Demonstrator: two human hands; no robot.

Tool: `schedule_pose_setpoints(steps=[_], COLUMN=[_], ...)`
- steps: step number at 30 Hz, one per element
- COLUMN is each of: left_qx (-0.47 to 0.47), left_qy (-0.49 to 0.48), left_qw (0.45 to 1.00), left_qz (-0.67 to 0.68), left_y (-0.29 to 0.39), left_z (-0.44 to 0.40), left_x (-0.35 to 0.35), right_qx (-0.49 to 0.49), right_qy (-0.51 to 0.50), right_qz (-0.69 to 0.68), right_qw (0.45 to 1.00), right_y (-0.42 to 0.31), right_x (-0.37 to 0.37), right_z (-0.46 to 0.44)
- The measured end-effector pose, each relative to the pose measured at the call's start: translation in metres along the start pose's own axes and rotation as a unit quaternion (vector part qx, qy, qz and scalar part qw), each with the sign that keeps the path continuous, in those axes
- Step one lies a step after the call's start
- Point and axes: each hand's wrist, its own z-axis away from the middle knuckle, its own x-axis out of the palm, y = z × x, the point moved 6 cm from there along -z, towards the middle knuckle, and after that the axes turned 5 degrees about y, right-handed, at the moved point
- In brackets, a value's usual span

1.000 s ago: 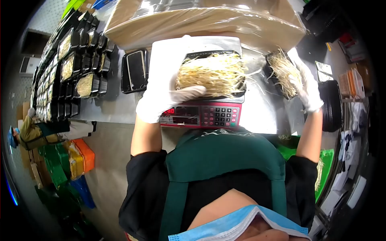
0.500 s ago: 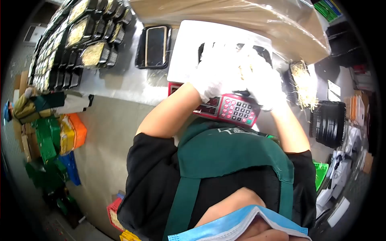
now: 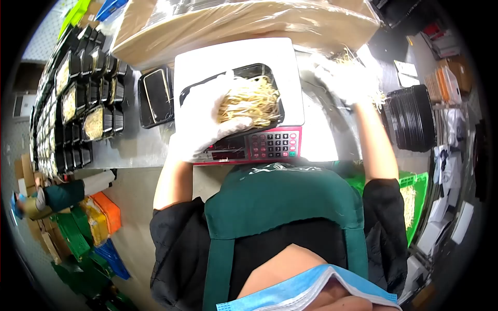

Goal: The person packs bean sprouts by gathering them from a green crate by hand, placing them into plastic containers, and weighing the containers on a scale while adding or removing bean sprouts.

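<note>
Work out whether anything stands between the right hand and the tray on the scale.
Nothing visible stands between the right hand and the tray on the scale, though glare washes out the bench there. The left hand is at the tray's other side, outside that path.

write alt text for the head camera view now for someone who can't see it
A white-gloved left hand rests on pale sprouts in a black tray on a scale, while the right hand is at more sprouts beside the scale. Filled trays are stacked on the left, nested black trays on the right.
</note>
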Motion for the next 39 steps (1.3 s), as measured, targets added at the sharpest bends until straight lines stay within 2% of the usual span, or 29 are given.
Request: schedule_pose_setpoints(steps=[1,3,6,7,10,11,12,13,14,15,17,18,20,21,22,24,25,26,27,29,30,31,32,33,34,35,36,37,39], left_qx=[-0.031,-0.06,0.027,0.029,0.038,0.038,0.022,0.002,0.028,0.023,0.035,0.013,0.032,0.042,0.058,0.091,0.095,0.098,0.115,0.128,0.119,0.108,0.103,0.114,0.124,0.117,0.061,0.008,-0.035], left_qy=[-0.077,-0.068,0.013,0.01,0.025,0.027,0.011,-0.006,0.009,0.012,0.017,0.011,0.01,-0.005,0.005,0.027,0.031,0.033,0.047,0.072,0.065,0.057,0.064,0.095,0.123,0.128,0.124,0.129,0.088], left_qw=[0.996,0.996,0.999,0.999,0.998,0.998,1.0,0.999,0.999,0.999,0.998,1.0,0.996,0.993,0.997,0.995,0.995,0.995,0.992,0.989,0.99,0.99,0.99,0.982,0.971,0.971,0.99,0.988,0.99], left_qz=[0.016,0.009,-0.029,-0.029,-0.046,-0.046,-0.003,0.039,-0.023,-0.029,-0.039,0.004,-0.08,-0.106,-0.055,-0.035,-0.013,-0.014,-0.015,-0.024,-0.047,-0.068,-0.069,-0.117,-0.165,-0.167,-0.023,0.08,0.107], left_y=[-0.004,-0.006,-0.009,-0.013,-0.022,-0.023,-0.022,-0.023,-0.028,-0.027,-0.017,-0.021,-0.016,-0.016,-0.006,0.002,0.007,0.005,0.0,0.0,0.002,0.003,0.004,0.007,0.01,0.007,-0.004,-0.014,-0.023], left_z=[-0.002,0.002,0.007,0.009,0.017,0.017,0.014,0.014,0.019,0.02,0.019,0.018,0.014,0.01,0.002,-0.004,-0.008,-0.009,-0.009,-0.013,-0.015,-0.016,-0.015,-0.012,-0.007,0.0,0.006,0.015,0.018], left_x=[0.004,0.002,-0.001,-0.001,0.0,0.001,0.001,0.0,-0.001,-0.005,-0.01,-0.007,-0.002,0.003,0.002,0.006,0.007,0.01,0.013,0.013,0.013,0.012,0.009,0.003,-0.002,-0.008,-0.018,-0.024,-0.011], right_qx=[0.044,0.091,-0.032,-0.125,-0.05,-0.079,-0.043,-0.031,-0.034,-0.132,-0.062,-0.037,-0.013,-0.109,-0.198,-0.206,-0.256,-0.174,-0.123,-0.202,-0.116,-0.167,-0.124,-0.101,0.032,0.064,-0.038,-0.138,-0.151], right_qy=[-0.009,-0.058,-0.04,0.046,-0.027,0.005,-0.008,0.062,0.131,0.268,0.291,0.237,0.143,0.176,0.197,0.087,0.027,-0.053,-0.017,0.059,0.099,0.154,0.166,0.129,0.087,0.04,0.074,0.103,0.077], right_qz=[0.091,0.217,0.236,0.364,0.354,0.34,0.382,0.28,0.17,0.278,0.213,0.325,0.529,0.537,0.45,0.296,0.195,0.04,0.119,0.078,-0.057,0.105,0.071,0.373,0.506,0.597,0.443,0.267,0.049], right_qw=[0.995,0.97,0.97,0.922,0.934,0.937,0.923,0.957,0.976,0.913,0.931,0.915,0.836,0.818,0.849,0.929,0.947,0.983,0.985,0.975,0.987,0.968,0.976,0.913,0.857,0.799,0.893,0.948,0.984], right_y=[0.02,0.046,0.04,0.036,0.062,0.056,0.036,0.006,-0.023,-0.008,0.026,0.021,0.017,-0.019,-0.054,-0.091,-0.09,-0.081,-0.071,-0.069,-0.069,-0.053,-0.025,-0.025,-0.003,-0.003,-0.016,-0.032,-0.092], right_x=[0.01,0.033,0.05,0.05,0.04,0.03,0.019,-0.01,-0.04,-0.076,-0.133,-0.139,-0.131,-0.105,-0.077,-0.012,0.022,0.045,0.048,0.02,-0.003,-0.034,-0.059,-0.082,-0.099,-0.1,-0.086,-0.073,-0.014], right_z=[0.003,0.017,0.049,0.063,0.05,0.047,0.04,0.042,0.046,0.059,0.057,0.054,0.06,0.059,0.06,0.056,0.051,0.043,0.036,0.04,0.044,0.044,0.042,0.052,0.052,0.062,0.065,0.066,0.061])
